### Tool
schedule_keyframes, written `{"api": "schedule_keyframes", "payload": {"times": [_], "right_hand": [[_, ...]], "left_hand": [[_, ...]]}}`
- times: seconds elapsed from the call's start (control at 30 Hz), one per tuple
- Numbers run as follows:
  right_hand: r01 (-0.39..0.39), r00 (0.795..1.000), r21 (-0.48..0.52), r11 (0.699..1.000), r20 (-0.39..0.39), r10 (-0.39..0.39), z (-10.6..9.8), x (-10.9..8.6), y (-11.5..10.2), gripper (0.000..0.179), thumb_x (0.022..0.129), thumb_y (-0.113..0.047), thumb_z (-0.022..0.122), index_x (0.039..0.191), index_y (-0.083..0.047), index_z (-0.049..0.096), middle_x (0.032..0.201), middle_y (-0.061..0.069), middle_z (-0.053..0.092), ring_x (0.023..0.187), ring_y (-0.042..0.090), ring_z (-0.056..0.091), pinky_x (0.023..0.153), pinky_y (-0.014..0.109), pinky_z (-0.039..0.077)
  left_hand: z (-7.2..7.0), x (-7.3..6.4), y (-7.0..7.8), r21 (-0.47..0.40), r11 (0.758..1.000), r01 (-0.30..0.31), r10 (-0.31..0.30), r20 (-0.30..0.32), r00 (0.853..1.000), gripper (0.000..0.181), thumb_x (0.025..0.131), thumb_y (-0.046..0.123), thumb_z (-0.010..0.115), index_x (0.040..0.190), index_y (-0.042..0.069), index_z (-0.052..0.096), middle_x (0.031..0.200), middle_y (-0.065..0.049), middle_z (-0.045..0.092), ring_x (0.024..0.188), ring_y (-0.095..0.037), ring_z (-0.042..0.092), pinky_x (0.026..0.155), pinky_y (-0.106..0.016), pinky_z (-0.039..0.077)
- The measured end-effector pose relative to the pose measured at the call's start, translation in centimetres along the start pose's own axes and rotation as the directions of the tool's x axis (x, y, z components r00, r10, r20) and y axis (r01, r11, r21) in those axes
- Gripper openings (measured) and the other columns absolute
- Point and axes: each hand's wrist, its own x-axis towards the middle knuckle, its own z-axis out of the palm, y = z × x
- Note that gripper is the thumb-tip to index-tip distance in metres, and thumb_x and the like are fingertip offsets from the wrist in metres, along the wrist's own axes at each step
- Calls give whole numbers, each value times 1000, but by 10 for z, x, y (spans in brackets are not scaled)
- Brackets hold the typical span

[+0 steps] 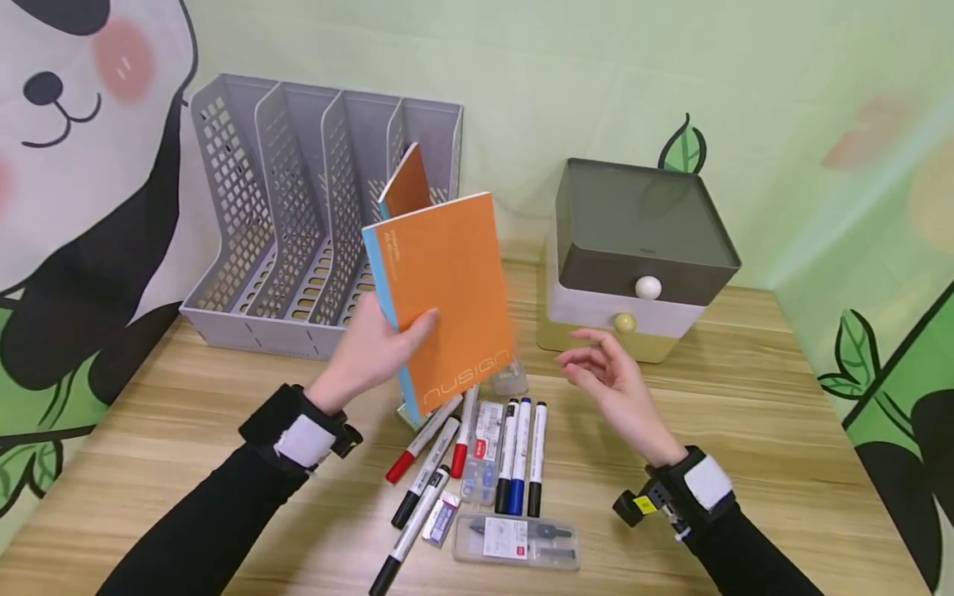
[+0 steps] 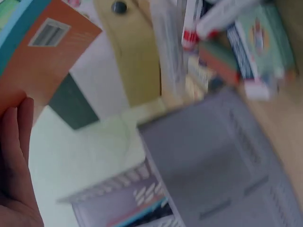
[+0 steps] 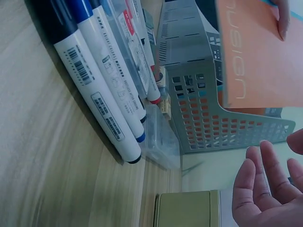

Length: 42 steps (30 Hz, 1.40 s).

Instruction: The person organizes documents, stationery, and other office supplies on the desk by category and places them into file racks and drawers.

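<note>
My left hand (image 1: pixel 368 348) grips an orange notebook (image 1: pixel 458 290) with a blue spine, thumb on the cover and fingers behind. It is raised above the pens, in front of the grey file rack (image 1: pixel 246 331). Another orange notebook (image 1: pixel 408 184) stands in the rack's rightmost compartment, partly hidden by the held one. Over the table to the right, my right hand (image 1: pixel 614 393) holds nothing, its fingers loosely bent near the drawer box (image 1: pixel 633 269). In the left wrist view the held notebook (image 2: pixel 61 52) shows a barcode on its back.
Several markers (image 1: pixel 537 459) lie at the table's middle, around a clear plastic case (image 1: pixel 483 488). Nearer the front are an eraser (image 1: pixel 441 520) and a compass set in a clear box (image 1: pixel 516 542). A patterned backdrop (image 1: pixel 514 74) hangs behind.
</note>
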Motion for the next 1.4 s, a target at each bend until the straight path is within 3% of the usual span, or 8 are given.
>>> {"api": "schedule_keyframes", "payload": {"times": [0.2,0.33,0.57,0.77,0.9,1.1,1.23,1.4], "right_hand": [[18,1000,-19,1000,21,-18,6,0,0,40,98,5,52,138,4,45,120,36,62,100,0,66,91,17,54],[27,999,-41,999,25,-26,6,0,0,38,98,5,53,135,4,48,119,33,64,101,4,67,91,17,54],[40,999,-28,999,36,-38,8,-1,2,34,95,7,54,129,8,52,117,33,64,97,3,65,91,17,54],[36,998,-24,999,51,-35,8,-2,3,34,96,7,53,129,11,50,115,34,64,96,4,66,89,18,55],[12,998,-26,1000,54,-11,9,-2,4,33,96,6,52,129,7,51,114,32,64,94,3,66,88,19,56],[19,997,-3,1000,71,-18,11,-3,6,33,96,7,51,129,9,51,110,33,65,92,4,68,87,25,59],[4,997,2,1000,81,-4,11,-4,6,34,96,7,51,129,8,51,110,32,66,90,5,68,86,24,59],[0,996,-4,1000,89,0,12,-5,6,34,96,7,52,129,7,51,109,31,67,89,7,69,84,23,59]], "left_hand": [[-26,9,1,120,993,3,16,-155,988,26,92,3,64,116,-7,63,106,-25,73,93,-36,74,71,-20,54],[-35,17,1,181,983,7,42,-264,964,23,92,5,63,109,-9,65,97,-27,74,85,-38,75,62,-6,46],[-40,29,-3,318,942,107,49,-445,894,28,93,18,61,85,-7,69,73,-23,71,58,-32,66,44,-14,36],[-37,42,-9,349,911,221,-18,-500,866,39,97,26,58,66,1,58,54,-11,54,44,-22,48,41,-27,27],[-30,55,-13,364,904,224,-31,-466,884,48,99,26,52,55,10,41,46,0,33,38,-18,33,41,-28,19],[-19,74,-19,451,871,196,-23,-360,933,47,103,23,40,58,13,32,50,1,26,44,-20,28,49,-29,18],[-12,85,-23,493,845,208,-47,-318,947,45,105,25,37,62,13,33,52,-1,28,46,-23,32,50,-31,21],[-4,96,-30,516,820,248,-117,-272,955,39,107,28,33,73,11,41,60,-6,40,58,-34,52,58,-37,37]]}}
